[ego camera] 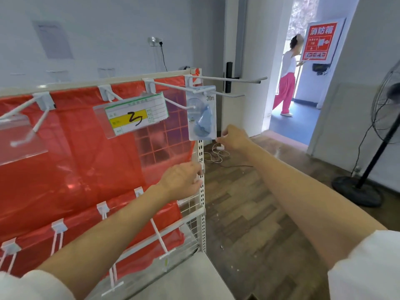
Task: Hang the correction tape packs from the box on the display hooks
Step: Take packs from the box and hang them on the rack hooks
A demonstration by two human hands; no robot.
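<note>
We see one correction tape pack [201,114] hanging from a white hook [218,93] at the top right end of the display rack [202,191], up at about one o'clock from the middle of the view. Our right hand [232,137] pinches the pack's lower right corner between thumb and fingertips. Our left hand [181,179], at about six o'clock from the pack, has its fingers curled against the rack's perforated white upright; whether it truly grips the post we cannot tell. A price label [135,114] with a yellow band hangs at nine o'clock from the pack, over red plastic sheeting [71,169]. A standing fan [376,148] is at three o'clock, and a person [286,83] stands in the doorway at one o'clock.
</note>
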